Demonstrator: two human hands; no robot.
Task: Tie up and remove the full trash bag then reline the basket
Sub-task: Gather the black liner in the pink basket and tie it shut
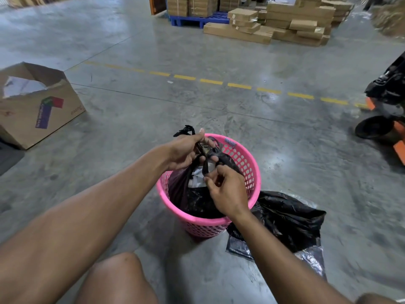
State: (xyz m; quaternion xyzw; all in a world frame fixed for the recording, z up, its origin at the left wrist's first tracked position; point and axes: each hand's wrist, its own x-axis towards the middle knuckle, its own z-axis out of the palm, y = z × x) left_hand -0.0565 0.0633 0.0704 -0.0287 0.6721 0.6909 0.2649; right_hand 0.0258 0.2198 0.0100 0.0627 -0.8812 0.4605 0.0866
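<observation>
One pink basket [249, 172], two black bags [192, 198] [285, 218], two hands [184, 152] [228, 191].

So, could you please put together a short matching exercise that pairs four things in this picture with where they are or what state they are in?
Things:
1. pink basket
2. full trash bag
3. spare black bag
4. open cardboard box

Places or states:
A. lying crumpled on the floor, right of the basket
B. standing on the floor at far left, flaps open
C. standing on the floor in front of the person, with a perforated wall
D. inside the basket, its handles gripped by the left hand and right hand

Pairs: 1-C, 2-D, 3-A, 4-B
</observation>
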